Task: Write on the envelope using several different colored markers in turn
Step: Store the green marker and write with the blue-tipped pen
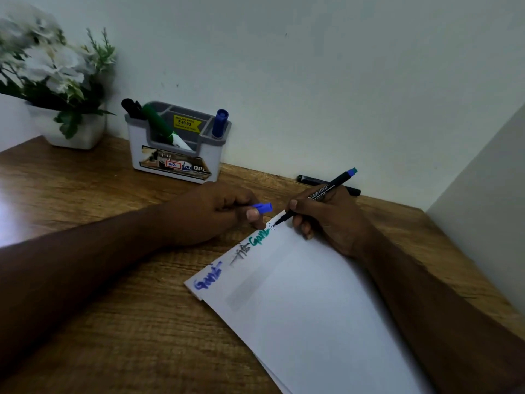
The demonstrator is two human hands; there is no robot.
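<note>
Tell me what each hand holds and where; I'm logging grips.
The right hand pinches a black pen low on its barrel, near the tip. The left hand holds a blue cap by one end.

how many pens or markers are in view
5: black and green in the organizer's left slots, blue in its right, one in the right hand, one by the wall. Others may be hidden.

It looked like a home or small office desk set in a corner. A wooden desk (pixel 119 322) met plain pale walls (pixel 312 66) on two sides. A plastic organiser (pixel 176 155), price sticker (pixel 186 123) still on, held markers (pixel 159 123) against the wall, and a white pot (pixel 74 132) of white flowers (pixel 48 61) stood beside it.
</note>
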